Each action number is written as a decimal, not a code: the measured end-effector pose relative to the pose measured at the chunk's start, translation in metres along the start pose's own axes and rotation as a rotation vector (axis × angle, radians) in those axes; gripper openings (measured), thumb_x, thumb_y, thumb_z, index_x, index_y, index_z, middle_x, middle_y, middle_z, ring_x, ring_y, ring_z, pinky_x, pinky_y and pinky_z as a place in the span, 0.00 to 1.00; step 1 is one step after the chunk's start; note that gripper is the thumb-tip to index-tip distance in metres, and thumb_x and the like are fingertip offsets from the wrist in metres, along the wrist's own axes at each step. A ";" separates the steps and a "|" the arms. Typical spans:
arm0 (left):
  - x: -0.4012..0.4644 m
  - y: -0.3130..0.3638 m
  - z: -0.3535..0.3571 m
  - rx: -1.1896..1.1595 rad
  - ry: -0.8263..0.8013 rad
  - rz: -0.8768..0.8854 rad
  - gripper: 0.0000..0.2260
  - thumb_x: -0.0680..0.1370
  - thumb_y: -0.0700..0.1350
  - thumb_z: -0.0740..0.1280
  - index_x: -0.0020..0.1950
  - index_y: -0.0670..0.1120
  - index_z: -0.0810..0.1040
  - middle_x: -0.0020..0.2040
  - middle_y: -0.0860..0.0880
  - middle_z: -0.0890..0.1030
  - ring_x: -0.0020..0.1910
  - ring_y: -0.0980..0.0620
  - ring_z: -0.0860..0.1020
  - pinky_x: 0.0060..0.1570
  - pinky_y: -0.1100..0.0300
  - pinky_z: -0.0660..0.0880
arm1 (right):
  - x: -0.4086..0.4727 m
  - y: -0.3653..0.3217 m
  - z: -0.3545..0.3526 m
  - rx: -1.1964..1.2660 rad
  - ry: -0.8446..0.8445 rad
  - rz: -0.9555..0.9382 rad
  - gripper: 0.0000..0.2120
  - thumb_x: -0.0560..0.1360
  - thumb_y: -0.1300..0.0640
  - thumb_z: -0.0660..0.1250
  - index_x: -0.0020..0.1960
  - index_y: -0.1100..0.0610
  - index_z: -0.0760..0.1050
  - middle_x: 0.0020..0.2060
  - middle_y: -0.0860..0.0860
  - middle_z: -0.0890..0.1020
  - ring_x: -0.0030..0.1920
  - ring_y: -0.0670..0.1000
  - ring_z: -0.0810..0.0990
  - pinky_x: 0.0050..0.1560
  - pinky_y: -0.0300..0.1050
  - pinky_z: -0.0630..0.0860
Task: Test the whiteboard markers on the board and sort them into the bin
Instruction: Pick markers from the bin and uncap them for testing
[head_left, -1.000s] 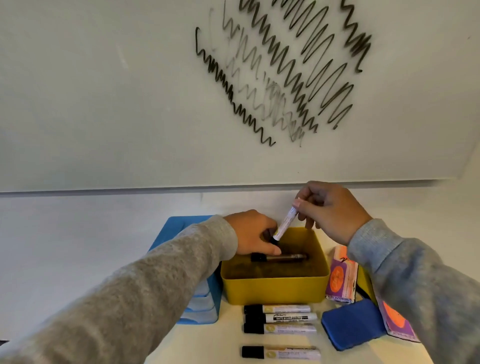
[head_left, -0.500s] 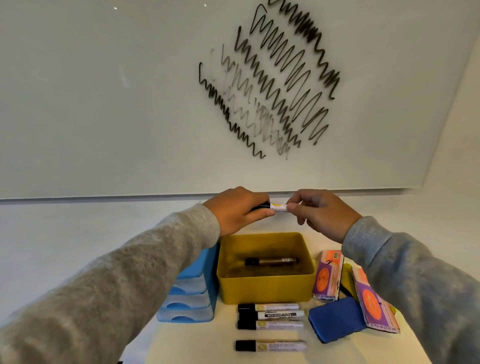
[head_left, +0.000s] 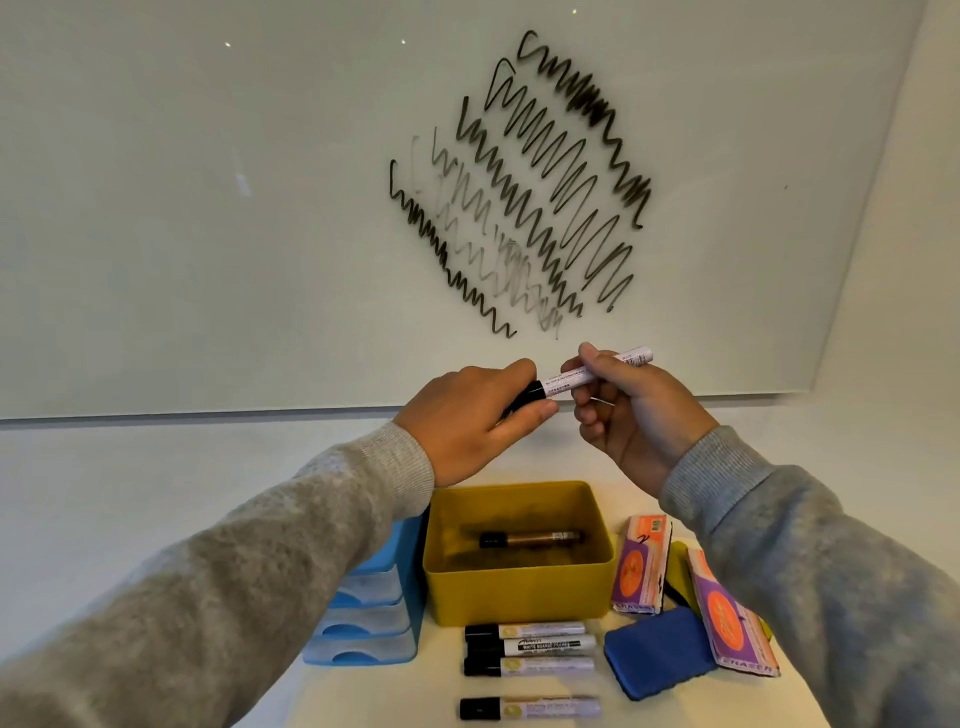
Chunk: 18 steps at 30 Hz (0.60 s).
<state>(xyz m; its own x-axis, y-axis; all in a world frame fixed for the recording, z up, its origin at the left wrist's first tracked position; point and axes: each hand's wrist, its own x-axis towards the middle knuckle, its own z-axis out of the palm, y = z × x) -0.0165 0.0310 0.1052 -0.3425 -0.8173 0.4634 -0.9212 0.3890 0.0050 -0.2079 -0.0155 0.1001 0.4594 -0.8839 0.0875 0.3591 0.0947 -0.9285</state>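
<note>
I hold one white marker (head_left: 569, 378) level in front of the whiteboard (head_left: 208, 208), just below its lower edge. My left hand (head_left: 467, 421) pinches its black cap end. My right hand (head_left: 631, 410) grips the white barrel, whose tail sticks out past my fingers. The cap is on. Black and grey zigzag test lines (head_left: 524, 192) cover the board's middle. Below my hands stands a yellow bin (head_left: 519, 597) with one marker (head_left: 530, 539) lying inside. Several capped markers (head_left: 530, 647) lie in a row on the table in front of the bin.
A blue stack of small drawers (head_left: 363, 623) stands left of the bin. On the right lie a blue eraser (head_left: 657, 657) and two packaged erasers (head_left: 639, 564), one leaning on a yellow object. The table's front edge lies close below the markers.
Both hands rose with the marker from over the bin to the board's lower edge. The marker turned from tilted to level, and my head tipped up.
</note>
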 end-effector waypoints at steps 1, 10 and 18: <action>-0.001 0.000 -0.001 0.014 -0.005 0.003 0.14 0.82 0.61 0.52 0.49 0.51 0.66 0.34 0.53 0.73 0.31 0.53 0.72 0.31 0.53 0.72 | 0.000 0.000 0.000 -0.011 0.009 -0.010 0.11 0.79 0.51 0.68 0.45 0.58 0.81 0.32 0.52 0.76 0.30 0.48 0.73 0.31 0.38 0.70; -0.003 0.000 -0.005 0.042 -0.050 -0.008 0.15 0.83 0.61 0.49 0.47 0.53 0.65 0.34 0.54 0.73 0.32 0.53 0.73 0.35 0.49 0.75 | 0.005 0.001 0.009 -0.158 -0.026 -0.102 0.11 0.79 0.54 0.69 0.45 0.62 0.81 0.32 0.56 0.78 0.29 0.52 0.76 0.29 0.40 0.71; -0.008 0.018 -0.024 -0.624 -0.062 -0.110 0.17 0.84 0.54 0.56 0.39 0.49 0.70 0.29 0.53 0.71 0.28 0.54 0.72 0.39 0.47 0.80 | 0.012 -0.026 -0.006 -0.046 0.046 -0.393 0.14 0.79 0.61 0.67 0.34 0.58 0.80 0.29 0.56 0.78 0.26 0.49 0.71 0.24 0.38 0.64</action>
<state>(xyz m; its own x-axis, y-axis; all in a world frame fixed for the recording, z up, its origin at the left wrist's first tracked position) -0.0256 0.0547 0.1225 -0.2794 -0.8824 0.3785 -0.6775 0.4605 0.5735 -0.2167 -0.0317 0.1232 0.2576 -0.8683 0.4239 0.4629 -0.2742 -0.8430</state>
